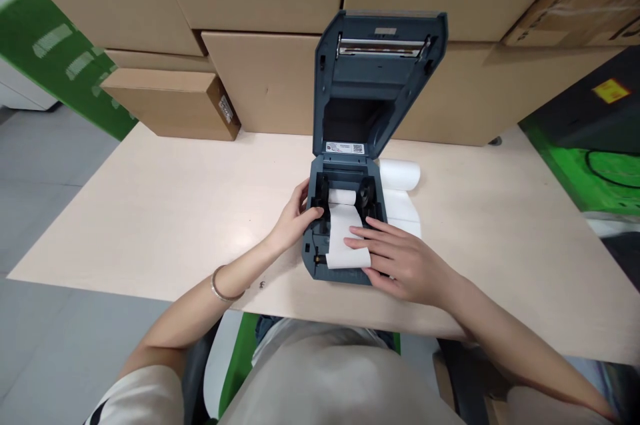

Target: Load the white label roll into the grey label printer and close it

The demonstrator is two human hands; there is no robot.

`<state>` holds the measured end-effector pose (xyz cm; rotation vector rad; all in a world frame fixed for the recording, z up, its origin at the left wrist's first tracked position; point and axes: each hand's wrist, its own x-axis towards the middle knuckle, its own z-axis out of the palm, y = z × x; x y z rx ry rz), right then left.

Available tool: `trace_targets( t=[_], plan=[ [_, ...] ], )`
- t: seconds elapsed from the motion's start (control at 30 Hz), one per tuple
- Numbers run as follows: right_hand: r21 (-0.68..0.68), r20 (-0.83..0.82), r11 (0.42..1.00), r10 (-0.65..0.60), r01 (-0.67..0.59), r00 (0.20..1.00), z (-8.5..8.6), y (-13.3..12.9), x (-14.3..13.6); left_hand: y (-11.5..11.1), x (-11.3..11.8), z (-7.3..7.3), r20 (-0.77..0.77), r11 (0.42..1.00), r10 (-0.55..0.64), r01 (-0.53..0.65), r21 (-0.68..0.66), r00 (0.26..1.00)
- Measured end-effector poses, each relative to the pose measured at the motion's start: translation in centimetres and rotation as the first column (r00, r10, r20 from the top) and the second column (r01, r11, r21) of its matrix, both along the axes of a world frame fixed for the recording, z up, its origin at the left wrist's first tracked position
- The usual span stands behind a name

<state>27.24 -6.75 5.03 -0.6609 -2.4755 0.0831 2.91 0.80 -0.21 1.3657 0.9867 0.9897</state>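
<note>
Head cam: the dark blue-grey plastic printer (367, 90) sits lid-up near the desk's (200, 198) front edge. Left hand (291, 221) is half-curled, gripping its left wall; right hand (407, 265) is loosely open, fingertips on the white paper strip (343, 221), can't tell if it's pinching. Strip's end is curled, so imo uneven finger pressure could skew or crease it.
</note>
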Motion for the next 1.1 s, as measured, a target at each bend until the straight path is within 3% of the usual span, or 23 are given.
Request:
trace_targets(
  t=[0.27, 0.5, 0.83, 0.97, 1.1],
  plan=[
    [0.041, 0.007, 0.999, 0.002, -0.002, 1.0, -0.7, -0.5, 0.2, -0.2, 0.3, 0.3, 0.008, 0.998, 0.014, -0.014, -0.053, 1.0],
    [0.004, -0.031, 1.0, -0.022, 0.022, 0.999, -0.7, -0.6, -0.2, -0.2, 0.3, 0.4, -0.008, 0.998, 0.008, -0.008, -0.064, 1.0],
    [-0.057, 0.05, 0.994, -0.096, 0.098, 0.994, -0.5, -0.7, -1.7, -0.3, 0.2, 0.5, -0.049, 0.999, 0.0, -0.001, -0.037, 0.999],
    [0.031, 0.075, 0.992, -0.126, 0.124, 0.989, -0.7, -1.3, -1.9, -0.3, 0.3, 0.6, -0.021, 0.998, 0.015, -0.016, -0.058, 1.0],
    [0.225, 0.179, 0.973, -0.087, 0.045, 0.98, -1.0, -1.6, -1.3, -0.4, 0.2, 0.7, -0.031, 0.997, 0.011, -0.014, -0.077, 0.999]
  ],
)
